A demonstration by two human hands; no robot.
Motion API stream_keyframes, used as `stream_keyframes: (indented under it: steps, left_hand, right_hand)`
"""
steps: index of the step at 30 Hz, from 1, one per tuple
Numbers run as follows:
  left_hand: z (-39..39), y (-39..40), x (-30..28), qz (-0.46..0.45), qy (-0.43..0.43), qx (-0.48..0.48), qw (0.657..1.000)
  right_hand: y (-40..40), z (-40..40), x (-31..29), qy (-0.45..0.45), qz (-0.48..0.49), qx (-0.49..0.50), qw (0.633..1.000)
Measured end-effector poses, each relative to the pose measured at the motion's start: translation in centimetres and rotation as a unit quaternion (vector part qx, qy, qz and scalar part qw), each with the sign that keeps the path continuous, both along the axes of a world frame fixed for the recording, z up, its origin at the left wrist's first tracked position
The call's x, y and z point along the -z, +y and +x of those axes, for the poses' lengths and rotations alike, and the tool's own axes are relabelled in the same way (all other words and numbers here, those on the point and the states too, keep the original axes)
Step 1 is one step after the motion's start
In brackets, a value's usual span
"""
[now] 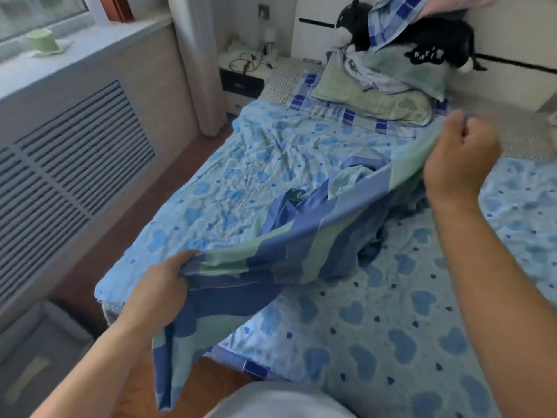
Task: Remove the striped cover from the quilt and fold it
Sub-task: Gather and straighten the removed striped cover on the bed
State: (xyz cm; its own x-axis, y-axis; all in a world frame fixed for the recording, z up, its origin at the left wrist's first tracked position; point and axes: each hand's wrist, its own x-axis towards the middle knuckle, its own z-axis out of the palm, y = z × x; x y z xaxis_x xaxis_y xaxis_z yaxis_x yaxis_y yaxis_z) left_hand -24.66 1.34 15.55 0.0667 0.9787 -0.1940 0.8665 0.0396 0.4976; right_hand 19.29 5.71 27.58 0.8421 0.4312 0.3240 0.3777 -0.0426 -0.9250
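Ok, head view: L hand (pixel 162 285) at 7 o'clock grips cover (pixel 289 245) edge; R hand (pixel 461 158) at 2 o'clock pinches the far end. Cover stretched betw. both above quilt (pixel 391 327), prob. to straighten an edge for folding; middle bunched on bed.

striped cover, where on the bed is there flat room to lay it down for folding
Flat quilt lies between the left bed edge and the striped cover, and near the right forearm. Crowded: the headboard end, with the green pillow and black plush toy.
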Motion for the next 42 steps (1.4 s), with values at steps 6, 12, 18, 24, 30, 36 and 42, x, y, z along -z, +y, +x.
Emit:
stream_keyframes:
  steps: [6,12,18,24,30,36,42]
  left_hand:
    - [-1.2,4.1,-4.1,0.178,-0.097,-0.043,0.978]
    - [4.5,3.8,-11.5,0.096,-0.293,0.047,0.95]
    - [11.5,1.6,-15.4,0.096,-0.159,0.243,0.952]
    - [9.2,2.9,-15.1,-0.013,-0.283,0.055,0.958]
    - [2.4,0.2,-12.8,-0.127,-0.397,-0.052,0.908]
    - [0.2,-1.4,-11.0,-0.146,-0.405,-0.115,0.895]
    - [-1.2,-2.2,-10.2,-0.142,-0.43,-0.114,0.884]
  right_hand:
    - [-1.6,-0.3,-5.0,0.065,-0.06,-0.068,0.994]
    - [-3.5,-8.0,-10.0,-0.052,-0.03,-0.19,0.98]
    - [-3.7,-17.8,-14.1,-0.24,-0.12,-0.32,0.909]
    - [-1.1,-16.2,-9.4,-0.103,-0.143,-0.491,0.853]
    - [-3.6,-8.0,9.7,-0.08,-0.392,-0.432,0.808]
    - [-5.5,-9.5,20.2,-0.123,-0.527,-0.394,0.743]
    - [-3.5,-9.2,19.8,-0.263,-0.487,-0.349,0.756]
